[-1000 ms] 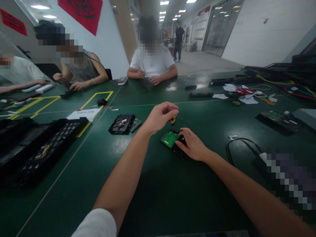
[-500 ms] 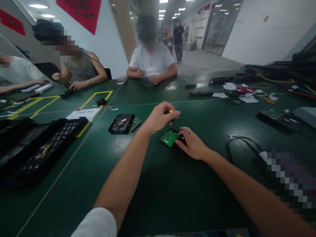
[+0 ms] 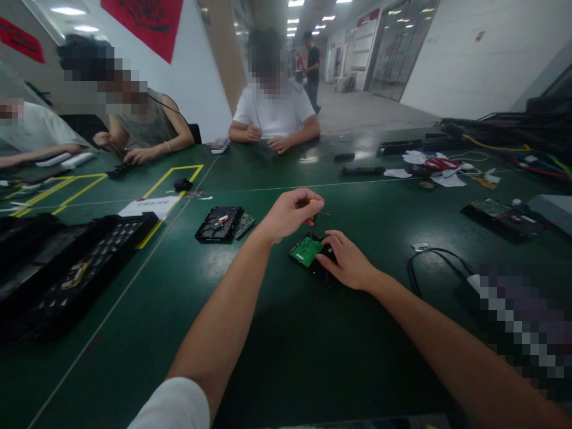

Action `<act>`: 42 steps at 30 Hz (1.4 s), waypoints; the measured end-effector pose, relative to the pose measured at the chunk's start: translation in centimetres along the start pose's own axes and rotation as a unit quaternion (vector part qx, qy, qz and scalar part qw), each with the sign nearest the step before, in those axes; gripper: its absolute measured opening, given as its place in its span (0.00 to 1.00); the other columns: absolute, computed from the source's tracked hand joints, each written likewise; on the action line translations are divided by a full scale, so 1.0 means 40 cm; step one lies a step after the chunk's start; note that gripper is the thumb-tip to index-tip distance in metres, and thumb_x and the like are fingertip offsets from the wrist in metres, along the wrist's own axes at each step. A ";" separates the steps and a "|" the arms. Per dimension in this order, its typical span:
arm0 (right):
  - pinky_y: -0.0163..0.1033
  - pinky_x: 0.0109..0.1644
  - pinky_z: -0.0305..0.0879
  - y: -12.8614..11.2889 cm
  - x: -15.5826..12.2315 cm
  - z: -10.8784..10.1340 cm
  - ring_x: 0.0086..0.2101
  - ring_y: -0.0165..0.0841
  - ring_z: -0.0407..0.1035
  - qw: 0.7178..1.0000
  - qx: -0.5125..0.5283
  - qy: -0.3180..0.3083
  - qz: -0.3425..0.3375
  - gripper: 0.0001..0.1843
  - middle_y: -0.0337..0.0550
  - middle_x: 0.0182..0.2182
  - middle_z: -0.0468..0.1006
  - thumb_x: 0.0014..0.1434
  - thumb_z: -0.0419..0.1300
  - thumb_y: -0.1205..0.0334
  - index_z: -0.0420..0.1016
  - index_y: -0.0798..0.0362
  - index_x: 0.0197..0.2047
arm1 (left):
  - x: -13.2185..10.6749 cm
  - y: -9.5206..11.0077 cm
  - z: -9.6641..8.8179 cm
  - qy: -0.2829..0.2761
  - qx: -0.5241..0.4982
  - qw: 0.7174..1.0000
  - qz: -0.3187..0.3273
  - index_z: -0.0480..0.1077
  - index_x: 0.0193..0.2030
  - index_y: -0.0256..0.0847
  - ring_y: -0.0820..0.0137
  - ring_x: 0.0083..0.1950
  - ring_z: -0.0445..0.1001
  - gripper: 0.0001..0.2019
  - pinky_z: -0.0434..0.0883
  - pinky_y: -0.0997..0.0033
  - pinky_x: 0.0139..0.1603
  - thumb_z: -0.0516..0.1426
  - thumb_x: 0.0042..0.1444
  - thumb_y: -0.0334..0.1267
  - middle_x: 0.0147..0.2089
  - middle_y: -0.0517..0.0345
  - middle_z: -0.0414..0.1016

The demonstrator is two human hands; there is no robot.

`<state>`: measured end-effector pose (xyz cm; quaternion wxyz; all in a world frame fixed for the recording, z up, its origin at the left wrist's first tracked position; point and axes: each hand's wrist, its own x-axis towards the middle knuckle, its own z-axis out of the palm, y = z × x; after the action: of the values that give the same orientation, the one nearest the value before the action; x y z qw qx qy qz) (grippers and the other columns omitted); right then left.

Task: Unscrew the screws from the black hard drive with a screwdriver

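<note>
A black hard drive [image 3: 318, 269] with a green circuit board [image 3: 306, 251] on top lies on the green table [image 3: 286, 333] in the middle of the view. My right hand [image 3: 349, 261] rests on its right side, fingers curled and pressing it down. My left hand [image 3: 290, 214] hovers just above the drive's far edge, pinched shut on a small screwdriver with a yellow-tipped handle [image 3: 312, 202], held upright. Tiny screws [image 3: 328, 214] lie on the table just beyond.
A second opened drive [image 3: 220, 224] with a loose board lies to the left. Black trays [image 3: 71, 262] fill the left side. A black cable [image 3: 435, 271] curls at the right, with another drive [image 3: 500, 213] farther off. Three people sit across the table; one stands in the corridor.
My left hand has turned the screwdriver slightly and stayed over the drive's far edge. My right hand has kept its place on the drive. The person in the corridor has walked leftwards.
</note>
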<state>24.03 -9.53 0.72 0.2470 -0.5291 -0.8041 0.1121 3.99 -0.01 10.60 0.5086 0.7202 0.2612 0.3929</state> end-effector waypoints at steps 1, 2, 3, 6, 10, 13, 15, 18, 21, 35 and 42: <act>0.62 0.68 0.64 0.000 0.000 0.000 0.65 0.53 0.64 1.000 0.000 0.001 0.001 0.20 0.60 0.65 0.67 0.72 0.56 0.45 0.69 0.52 0.56 | -0.001 0.001 -0.001 0.008 0.016 1.000 0.002 0.77 0.43 0.37 0.73 0.35 0.74 0.12 0.74 0.76 0.30 0.65 0.62 0.44 0.38 0.54 0.76; 0.63 0.68 0.64 -0.001 0.000 0.000 0.65 0.53 0.64 1.000 -0.001 0.002 0.002 0.20 0.60 0.65 0.67 0.72 0.56 0.45 0.69 0.52 0.56 | -0.002 0.002 -0.001 0.017 0.031 0.999 0.004 0.76 0.41 0.37 0.74 0.34 0.73 0.13 0.73 0.77 0.29 0.67 0.60 0.45 0.37 0.55 0.76; 0.63 0.68 0.64 -0.001 0.000 0.000 0.65 0.53 0.64 1.000 -0.002 0.003 0.002 0.20 0.60 0.65 0.67 0.72 0.56 0.45 0.69 0.52 0.56 | -0.003 0.003 -0.002 0.026 0.043 0.999 0.007 0.75 0.39 0.37 0.74 0.33 0.73 0.14 0.71 0.77 0.28 0.68 0.58 0.46 0.35 0.55 0.76; 0.62 0.67 0.65 0.000 -0.001 0.001 0.65 0.52 0.64 1.000 -0.003 0.004 0.004 0.20 0.58 0.65 0.66 0.72 0.56 0.45 0.69 0.50 0.56 | -0.005 0.007 -0.002 0.046 0.066 0.997 0.013 0.71 0.35 0.38 0.74 0.32 0.73 0.18 0.70 0.76 0.27 0.72 0.53 0.47 0.33 0.57 0.76; 0.62 0.67 0.66 0.000 -0.002 0.001 0.65 0.53 0.64 1.000 -0.001 0.009 0.004 0.20 0.56 0.65 0.67 0.72 0.56 0.44 0.70 0.50 0.56 | -0.004 0.006 -0.002 0.026 0.062 0.998 0.004 0.72 0.37 0.38 0.73 0.31 0.73 0.17 0.70 0.76 0.26 0.71 0.55 0.48 0.33 0.56 0.76; 0.62 0.67 0.65 0.000 -0.003 0.001 0.65 0.52 0.65 1.000 -0.005 0.006 0.003 0.20 0.57 0.65 0.67 0.72 0.55 0.44 0.69 0.50 0.57 | -0.003 0.005 -0.002 -0.002 0.048 0.999 0.008 0.75 0.45 0.38 0.72 0.34 0.74 0.14 0.72 0.76 0.27 0.67 0.59 0.46 0.35 0.56 0.76; 0.62 0.68 0.65 0.000 -0.003 0.002 0.65 0.52 0.64 1.000 -0.006 0.008 0.003 0.20 0.57 0.65 0.67 0.72 0.55 0.44 0.69 0.50 0.57 | -0.004 0.005 -0.002 -0.013 0.024 1.000 0.008 0.75 0.51 0.39 0.70 0.38 0.77 0.14 0.74 0.76 0.29 0.65 0.63 0.43 0.38 0.54 0.77; 0.63 0.68 0.65 0.000 -0.003 0.002 0.65 0.52 0.65 1.000 -0.003 0.013 -0.002 0.19 0.57 0.64 0.67 0.72 0.56 0.45 0.69 0.49 0.57 | -0.003 0.006 -0.001 -0.020 -0.008 1.000 0.001 0.74 0.54 0.40 0.67 0.47 0.79 0.12 0.75 0.77 0.31 0.59 0.67 0.40 0.44 0.50 0.79; 0.63 0.68 0.65 0.001 -0.003 0.001 0.65 0.52 0.65 1.000 -0.002 0.013 -0.004 0.19 0.57 0.64 0.68 0.72 0.56 0.45 0.69 0.49 0.57 | 0.001 0.008 0.000 -0.005 -0.014 1.000 -0.011 0.76 0.49 0.39 0.67 0.49 0.79 0.10 0.75 0.78 0.31 0.56 0.68 0.38 0.48 0.49 0.79; 0.61 0.68 0.65 0.004 -0.003 0.006 0.64 0.51 0.65 1.000 -0.002 0.018 -0.003 0.19 0.56 0.64 0.67 0.72 0.56 0.45 0.69 0.49 0.56 | -0.002 0.009 -0.005 -0.004 0.059 0.997 0.047 0.77 0.41 0.37 0.72 0.34 0.75 0.11 0.74 0.74 0.33 0.67 0.59 0.43 0.36 0.55 0.78; 0.62 0.68 0.65 0.004 -0.003 0.005 0.65 0.52 0.64 1.000 -0.006 0.013 0.003 0.19 0.56 0.65 0.67 0.72 0.56 0.44 0.69 0.49 0.56 | -0.005 0.005 -0.005 -0.025 0.028 0.999 0.036 0.72 0.39 0.37 0.74 0.31 0.74 0.14 0.73 0.75 0.30 0.69 0.57 0.43 0.35 0.56 0.76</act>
<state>24.08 -9.55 0.46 0.2542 -0.5343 -0.7998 0.1010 3.71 -0.11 10.77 0.4801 0.7529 0.2329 0.3853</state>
